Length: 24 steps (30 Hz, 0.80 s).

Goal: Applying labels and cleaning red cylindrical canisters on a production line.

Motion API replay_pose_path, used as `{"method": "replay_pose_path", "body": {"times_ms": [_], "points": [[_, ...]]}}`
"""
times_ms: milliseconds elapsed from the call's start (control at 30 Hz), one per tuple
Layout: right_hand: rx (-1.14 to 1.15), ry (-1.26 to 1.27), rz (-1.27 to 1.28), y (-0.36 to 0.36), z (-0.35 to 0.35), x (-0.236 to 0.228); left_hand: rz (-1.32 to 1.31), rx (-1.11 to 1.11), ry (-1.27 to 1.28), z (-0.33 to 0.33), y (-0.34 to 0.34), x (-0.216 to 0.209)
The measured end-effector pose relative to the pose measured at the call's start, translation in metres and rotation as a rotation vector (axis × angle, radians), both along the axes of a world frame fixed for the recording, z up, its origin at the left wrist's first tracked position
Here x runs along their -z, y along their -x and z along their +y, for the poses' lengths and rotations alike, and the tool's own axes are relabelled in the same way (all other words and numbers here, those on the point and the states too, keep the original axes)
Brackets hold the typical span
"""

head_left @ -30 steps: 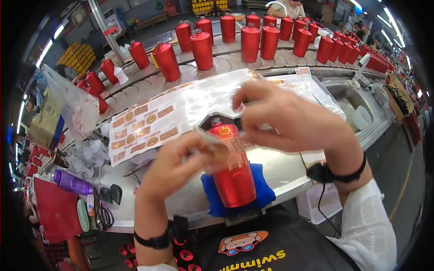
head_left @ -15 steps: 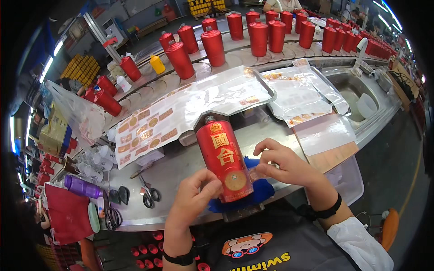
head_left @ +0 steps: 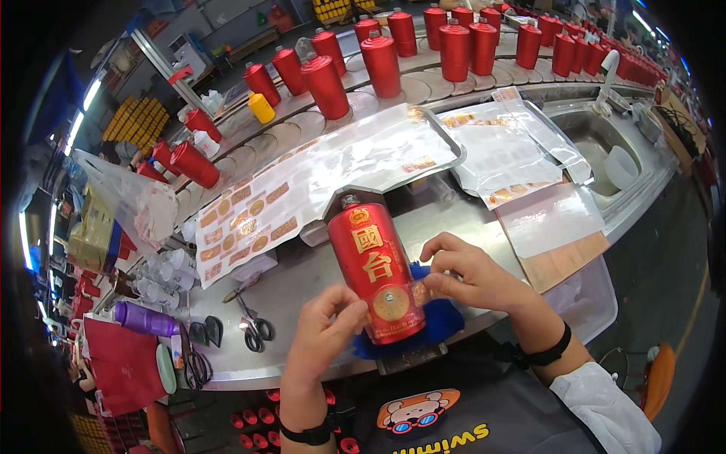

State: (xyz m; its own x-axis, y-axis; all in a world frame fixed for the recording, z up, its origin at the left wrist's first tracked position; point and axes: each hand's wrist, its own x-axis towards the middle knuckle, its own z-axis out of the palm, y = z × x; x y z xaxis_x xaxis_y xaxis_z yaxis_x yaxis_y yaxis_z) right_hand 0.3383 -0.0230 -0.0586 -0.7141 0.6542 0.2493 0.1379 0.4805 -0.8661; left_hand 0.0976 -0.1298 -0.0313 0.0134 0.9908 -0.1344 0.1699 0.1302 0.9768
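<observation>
We found the red bottle lying on a blue cloth at the bench's near edge. The left hand and right hand gripped its flanks, fingers pressing a round gold label. We judged labelling in hand; smoothing the edges flat seemed next.

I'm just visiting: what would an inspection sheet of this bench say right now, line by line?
Surface: metal bench, partly covered by sticker sheets.
Job's things: red bottle lying on a blue cloth, round gold sticker on its front.
Clutter: scissors, purple bottle, plastic bag.
Hands: left hand and right hand both touch the bottle's lower part.
Cables: nothing seen.
Surroundings: rows of red bottles on a curved conveyor, a sink to the right.
</observation>
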Motion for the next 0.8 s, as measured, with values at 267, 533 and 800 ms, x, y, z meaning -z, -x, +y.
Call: {"method": "replay_pose_path", "body": {"times_ms": [267, 533, 800], "points": [[0.009, 0.007, 0.011, 0.003, 0.0, 0.004, 0.002, -0.017, 0.001, 0.0, -0.002, 0.001], [0.017, 0.008, 0.039, 0.004, 0.001, 0.011, 0.041, -0.056, -0.031, 0.001, -0.003, 0.002], [0.026, -0.059, 0.03, 0.007, 0.003, 0.013, 0.143, -0.074, -0.061, 0.001, -0.005, 0.0]]}}
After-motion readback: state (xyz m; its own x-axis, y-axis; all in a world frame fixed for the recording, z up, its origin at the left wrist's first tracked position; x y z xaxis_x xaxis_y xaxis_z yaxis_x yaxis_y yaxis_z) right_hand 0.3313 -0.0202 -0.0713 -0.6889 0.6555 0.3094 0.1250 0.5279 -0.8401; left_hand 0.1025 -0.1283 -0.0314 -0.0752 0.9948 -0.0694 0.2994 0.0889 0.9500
